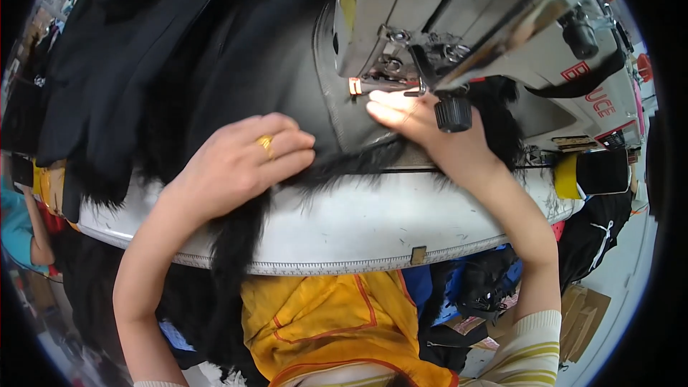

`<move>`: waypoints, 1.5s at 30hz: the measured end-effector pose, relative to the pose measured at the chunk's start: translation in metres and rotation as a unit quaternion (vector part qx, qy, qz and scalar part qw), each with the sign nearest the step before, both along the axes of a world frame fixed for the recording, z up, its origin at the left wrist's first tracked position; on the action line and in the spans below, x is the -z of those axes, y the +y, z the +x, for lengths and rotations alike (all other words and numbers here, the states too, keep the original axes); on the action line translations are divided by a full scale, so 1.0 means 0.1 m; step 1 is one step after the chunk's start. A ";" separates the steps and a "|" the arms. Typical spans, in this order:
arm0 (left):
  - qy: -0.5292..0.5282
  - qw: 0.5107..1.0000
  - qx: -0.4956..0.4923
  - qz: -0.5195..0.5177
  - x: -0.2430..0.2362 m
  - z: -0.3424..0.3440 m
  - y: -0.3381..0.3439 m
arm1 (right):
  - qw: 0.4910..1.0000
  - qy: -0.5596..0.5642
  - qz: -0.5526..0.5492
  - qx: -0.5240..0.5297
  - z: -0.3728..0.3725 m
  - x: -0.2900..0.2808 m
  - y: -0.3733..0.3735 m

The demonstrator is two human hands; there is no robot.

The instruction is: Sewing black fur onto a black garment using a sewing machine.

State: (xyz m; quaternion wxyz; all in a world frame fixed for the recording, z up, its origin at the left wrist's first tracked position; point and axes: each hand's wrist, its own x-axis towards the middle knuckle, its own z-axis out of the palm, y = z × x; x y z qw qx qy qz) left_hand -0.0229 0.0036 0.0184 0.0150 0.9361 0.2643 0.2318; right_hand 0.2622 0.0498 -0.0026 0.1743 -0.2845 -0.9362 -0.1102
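A black garment (252, 70) with a smooth panel, a stitched seam and a shaggy fur edge lies across the sewing table. My left hand (240, 163), a gold ring on one finger, has its fingers curled together on the garment near its fur edge; the thumb is hidden. Beside the lit needle area of the sewing machine (401, 3), my right hand (437, 132) lies with fingers stretched out on the garment. The machine's black knob (453, 113) covers part of that hand. The needle itself cannot be made out.
A printed ruler strip (337, 268) runs along the near edge of the white table (344, 218). Black fur hangs over that edge near my left forearm. A dark flat object (603, 172) lies at the right end. Another person's arm (39, 233) shows at far left.
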 end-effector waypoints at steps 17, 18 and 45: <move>0.071 0.996 -0.022 0.040 0.07 0.15 0.52 | 0.983 -0.044 0.114 0.138 0.34 0.13 0.33; 0.072 0.996 -0.023 0.041 0.04 0.15 0.48 | 0.976 -0.064 0.149 0.149 0.29 0.04 0.30; 0.033 0.997 0.024 -0.068 -0.14 0.03 0.16 | 0.996 -0.071 0.024 0.047 0.00 -0.10 -0.09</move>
